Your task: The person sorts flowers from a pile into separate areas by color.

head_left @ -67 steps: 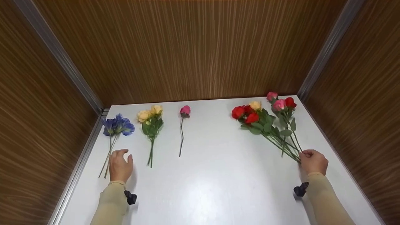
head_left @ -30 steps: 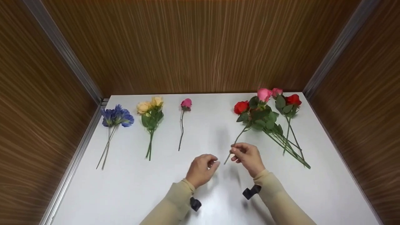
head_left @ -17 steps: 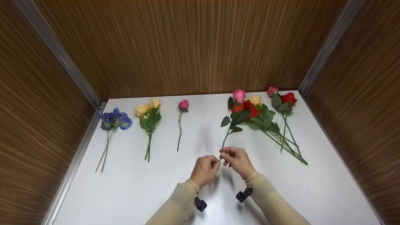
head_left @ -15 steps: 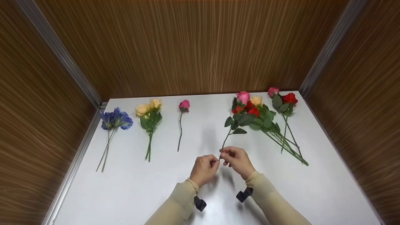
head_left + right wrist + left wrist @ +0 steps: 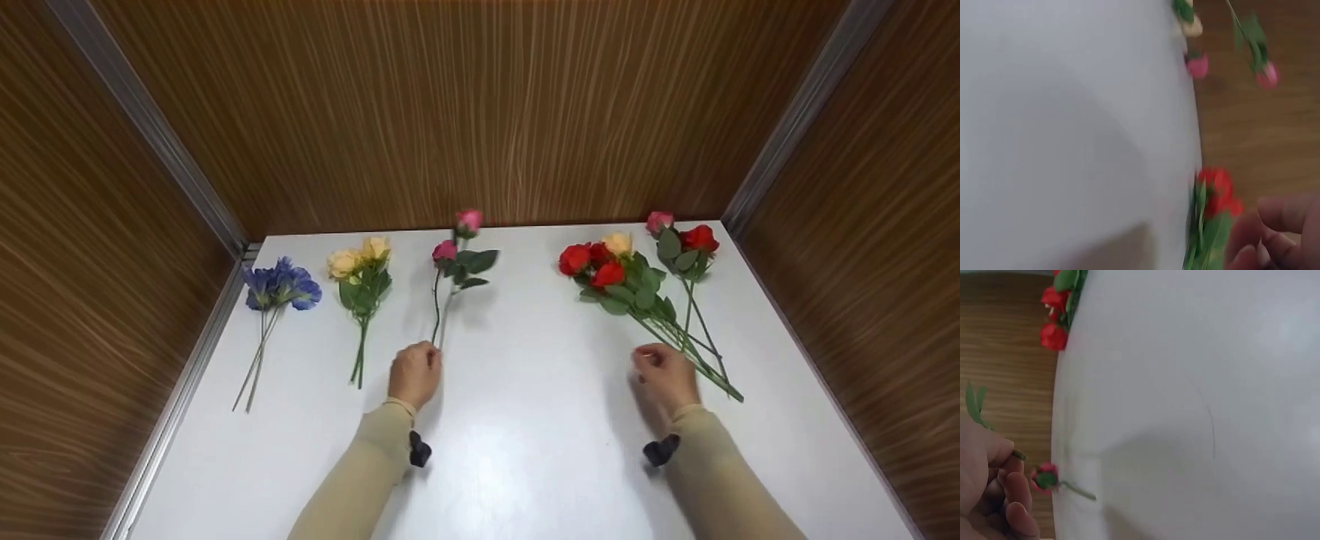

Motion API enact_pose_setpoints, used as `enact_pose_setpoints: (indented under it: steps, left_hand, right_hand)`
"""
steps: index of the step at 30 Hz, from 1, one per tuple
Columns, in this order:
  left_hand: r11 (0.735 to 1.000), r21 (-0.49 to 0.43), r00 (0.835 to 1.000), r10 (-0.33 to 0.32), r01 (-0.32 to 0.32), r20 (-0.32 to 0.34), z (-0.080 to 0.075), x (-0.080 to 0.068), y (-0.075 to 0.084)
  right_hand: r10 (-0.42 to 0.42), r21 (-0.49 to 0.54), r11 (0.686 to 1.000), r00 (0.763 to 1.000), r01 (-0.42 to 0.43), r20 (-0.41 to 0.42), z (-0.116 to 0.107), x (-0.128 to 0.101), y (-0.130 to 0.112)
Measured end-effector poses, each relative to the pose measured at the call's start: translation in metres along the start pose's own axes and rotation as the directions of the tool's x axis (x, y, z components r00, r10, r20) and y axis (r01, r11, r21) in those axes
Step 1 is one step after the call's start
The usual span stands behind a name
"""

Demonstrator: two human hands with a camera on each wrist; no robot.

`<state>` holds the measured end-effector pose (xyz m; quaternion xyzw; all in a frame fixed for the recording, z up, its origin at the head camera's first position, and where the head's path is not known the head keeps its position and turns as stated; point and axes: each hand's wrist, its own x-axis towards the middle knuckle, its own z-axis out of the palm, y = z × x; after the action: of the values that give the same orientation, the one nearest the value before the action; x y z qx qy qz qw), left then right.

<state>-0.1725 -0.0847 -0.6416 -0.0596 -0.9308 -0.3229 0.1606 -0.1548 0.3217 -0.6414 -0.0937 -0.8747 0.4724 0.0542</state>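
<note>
My left hand pinches a leafy pink rose by its lower stem, the bloom raised. The cut end of the held stem sticks out past the thumb in the left wrist view. Just under it on the table lies a second pink rose with a bare, leafless stem. To the right, my right hand hovers with loosely bent fingers and holds nothing. It is nearest to a bunch of red roses with one pale yellow rose among them.
Blue flowers lie at the far left, then yellow roses with green stems. At the back right, another pink rose and a red rose cross the bunch. Wood-patterned walls enclose the white table.
The right hand lifted the leafy pink rose from the right pile and passed it to the left hand. Since then the left hand has carried it left; the right hand has moved back right.
</note>
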Motion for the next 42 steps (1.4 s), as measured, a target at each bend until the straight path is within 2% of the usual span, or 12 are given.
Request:
enact_pose_setpoints:
  steps: [4, 6, 9, 15, 23, 32, 37, 42]
  left_hand:
    - [0.994, 0.035, 0.994, -0.108, 0.107, 0.013, -0.001, 0.006, -0.026]
    - [0.988, 0.048, 0.989, -0.145, 0.144, 0.03, 0.002, 0.006, -0.034]
    - [0.985, 0.055, 0.985, -0.166, 0.163, 0.045, 0.007, 0.006, -0.04]
    - [0.981, 0.044, 0.981, -0.19, 0.188, 0.046, 0.015, 0.007, -0.039]
    - [0.97, 0.06, 0.969, -0.238, 0.235, 0.062, 0.02, 0.012, -0.033]
    - [0.948, 0.063, 0.946, -0.315, 0.311, 0.071, 0.025, 0.014, -0.028]
    - [0.947, 0.051, 0.947, -0.318, 0.316, 0.039, 0.025, 0.013, -0.03]
    - [0.952, 0.044, 0.952, -0.304, 0.303, 0.022, 0.025, 0.012, -0.032]
  right_hand:
    - [0.08, -0.109, 0.99, 0.99, -0.094, -0.12, -0.03, 0.003, 0.022]
    - [0.116, -0.117, 0.984, 0.984, -0.133, -0.137, -0.04, 0.003, 0.029]
    - [0.158, -0.116, 0.978, 0.978, -0.174, -0.136, -0.047, 0.001, 0.038]
    - [0.171, -0.145, 0.971, 0.975, -0.191, -0.14, -0.052, 0.002, 0.047]
    - [0.193, -0.164, 0.964, 0.976, -0.208, -0.1, -0.054, 0.004, 0.048]
    - [0.163, -0.199, 0.963, 0.981, -0.182, -0.107, -0.053, 0.007, 0.046]
    - [0.159, -0.23, 0.957, 0.982, -0.179, -0.105, -0.051, 0.012, 0.045]
    - [0.198, -0.262, 0.94, 0.975, -0.218, -0.101, -0.046, 0.017, 0.044]
